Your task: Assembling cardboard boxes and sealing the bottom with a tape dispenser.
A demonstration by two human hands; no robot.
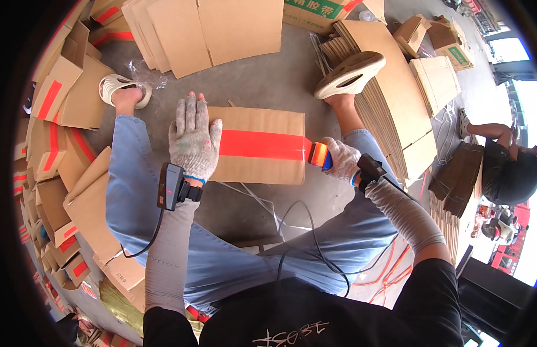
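A brown cardboard box lies between my legs on the concrete floor, with a strip of red tape running across its top. My left hand, in a knitted work glove, presses flat on the left end of the box with fingers spread. My gloved right hand grips an orange tape dispenser at the box's right edge, where the red tape ends. Both wrists carry black strapped devices with cables.
Taped cardboard boxes pile up along my left. Flat cardboard sheets lie ahead, and a tall stack of flattened cartons stands under my right foot. Another person crouches at the right among more cartons.
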